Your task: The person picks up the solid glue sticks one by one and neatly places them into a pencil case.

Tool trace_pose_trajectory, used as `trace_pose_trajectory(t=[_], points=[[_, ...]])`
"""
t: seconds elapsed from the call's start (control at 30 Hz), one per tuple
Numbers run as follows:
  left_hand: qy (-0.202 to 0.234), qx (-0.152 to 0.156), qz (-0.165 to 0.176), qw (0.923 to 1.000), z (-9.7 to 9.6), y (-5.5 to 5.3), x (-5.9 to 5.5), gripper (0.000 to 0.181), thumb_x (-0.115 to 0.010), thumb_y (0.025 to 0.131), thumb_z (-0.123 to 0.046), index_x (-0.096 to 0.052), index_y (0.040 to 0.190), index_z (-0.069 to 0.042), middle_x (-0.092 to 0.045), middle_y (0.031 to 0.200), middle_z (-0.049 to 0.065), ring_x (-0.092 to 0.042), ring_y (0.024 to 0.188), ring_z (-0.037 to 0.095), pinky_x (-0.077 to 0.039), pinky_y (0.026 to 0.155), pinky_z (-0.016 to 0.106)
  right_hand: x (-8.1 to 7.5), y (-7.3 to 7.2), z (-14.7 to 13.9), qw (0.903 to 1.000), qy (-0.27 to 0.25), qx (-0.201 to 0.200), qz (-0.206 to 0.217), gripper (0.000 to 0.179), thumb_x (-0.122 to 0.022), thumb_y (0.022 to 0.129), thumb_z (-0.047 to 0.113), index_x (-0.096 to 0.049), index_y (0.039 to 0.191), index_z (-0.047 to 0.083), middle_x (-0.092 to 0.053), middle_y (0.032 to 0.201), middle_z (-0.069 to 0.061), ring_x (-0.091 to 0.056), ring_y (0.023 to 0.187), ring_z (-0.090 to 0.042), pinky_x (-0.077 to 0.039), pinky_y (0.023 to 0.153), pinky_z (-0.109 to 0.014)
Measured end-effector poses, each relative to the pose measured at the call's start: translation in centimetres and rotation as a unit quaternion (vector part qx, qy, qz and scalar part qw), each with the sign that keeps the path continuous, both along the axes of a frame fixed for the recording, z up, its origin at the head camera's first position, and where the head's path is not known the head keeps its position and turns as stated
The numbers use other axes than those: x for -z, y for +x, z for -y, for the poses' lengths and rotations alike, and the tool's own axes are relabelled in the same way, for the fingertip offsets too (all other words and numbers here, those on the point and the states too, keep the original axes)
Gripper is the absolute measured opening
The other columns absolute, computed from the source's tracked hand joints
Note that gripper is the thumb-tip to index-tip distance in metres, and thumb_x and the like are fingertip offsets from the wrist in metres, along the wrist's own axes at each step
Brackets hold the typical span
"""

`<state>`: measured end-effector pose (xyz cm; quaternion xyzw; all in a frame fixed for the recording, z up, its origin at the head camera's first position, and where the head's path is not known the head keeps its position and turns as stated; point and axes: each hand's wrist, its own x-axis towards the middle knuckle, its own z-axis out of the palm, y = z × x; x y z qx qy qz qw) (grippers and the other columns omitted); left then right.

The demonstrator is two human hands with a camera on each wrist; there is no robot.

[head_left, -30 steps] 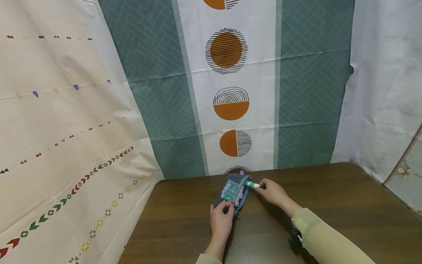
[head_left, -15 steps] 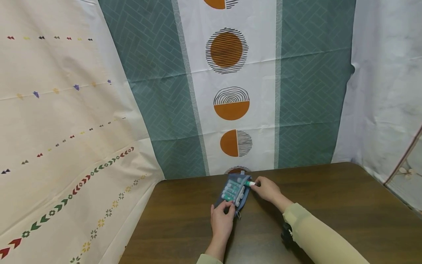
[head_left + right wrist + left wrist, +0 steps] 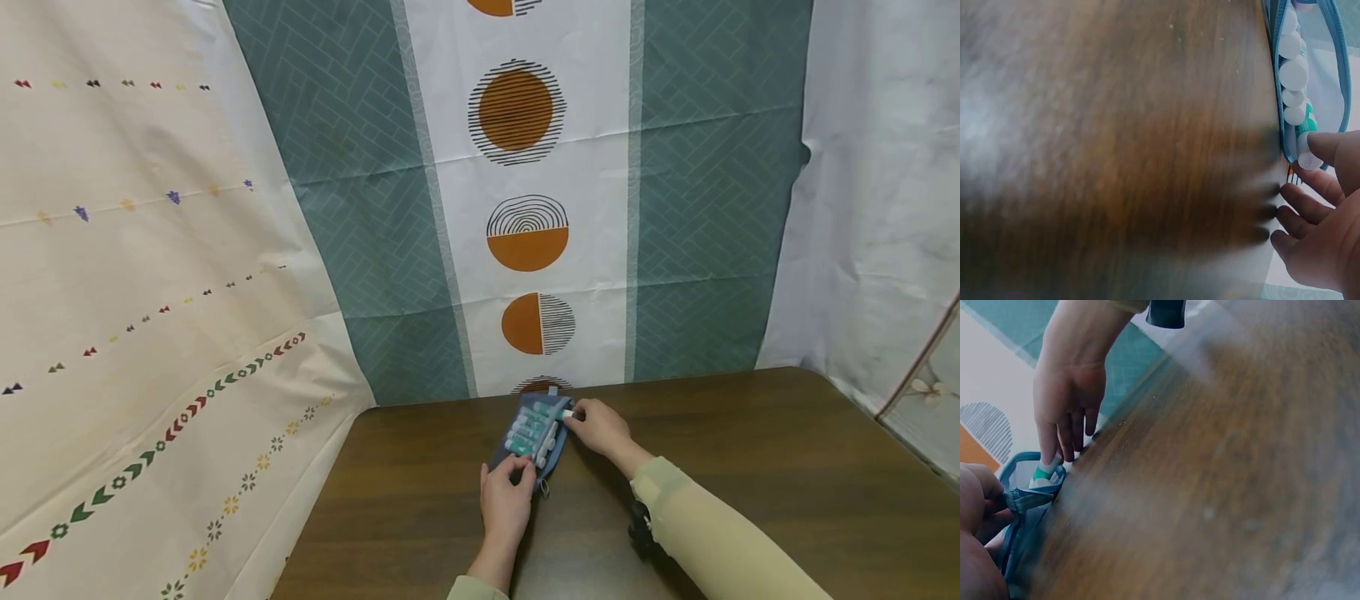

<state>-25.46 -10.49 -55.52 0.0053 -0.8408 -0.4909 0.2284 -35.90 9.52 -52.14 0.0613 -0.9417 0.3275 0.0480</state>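
A blue zippered pouch (image 3: 557,458) with a see-through front lies near the table's far edge. Several green-and-white tubes (image 3: 527,431) show through it, and their round white ends (image 3: 1294,74) line its open mouth in the right wrist view. My left hand (image 3: 506,504) pinches the pouch's near edge beside the zip. With thumb and fingertips, my right hand (image 3: 600,427) pinches the white end of another green-and-white tube (image 3: 1309,159), which is mostly inside the mouth at the far end. The other right fingers (image 3: 1300,203) are spread loosely below it. What kind of tubes they are cannot be told.
The brown wooden table (image 3: 720,467) extends to both sides of the pouch. Behind it hangs a green and white curtain (image 3: 705,208) with orange circles, and a cream patterned cloth (image 3: 150,292) hangs at the left. A metal ring (image 3: 544,489) dangles from the zip.
My right hand has moved left toward the pouch, and the tube in it has slid further through the mouth. The left hand has stayed at the near edge.
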Motion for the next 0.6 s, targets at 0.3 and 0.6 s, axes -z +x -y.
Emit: trace_pose_trajectory(t=[0.3,0.6], points=[[0.004,0.001,-0.001,1.0000,0.04,-0.12,0.17,0.007,-0.080,0.098,-0.009,-0.084,0.092,-0.010,-0.084,0.107,-0.004,-0.077,0.118,0.030,-0.023,0.132,0.066,0.51,-0.13,0.81,0.9995,0.021,0.006,-0.021,0.033,-0.076,0.105,0.029,-0.079,0.123,0.001,-0.070,0.133,-0.024,-0.066,0.123,-0.043,-0.058,0.100,-0.063],[0.004,0.005,-0.006,1.0000,0.10,-0.07,0.02,0.008,-0.080,0.098,-0.009,-0.084,0.091,-0.011,-0.084,0.106,-0.006,-0.077,0.117,0.029,-0.023,0.131,0.067,0.61,-0.03,0.75,0.9995,0.020,-0.001,-0.024,0.036,-0.074,0.106,0.029,-0.078,0.130,0.002,-0.069,0.139,-0.024,-0.062,0.133,-0.046,-0.055,0.106,-0.066]])
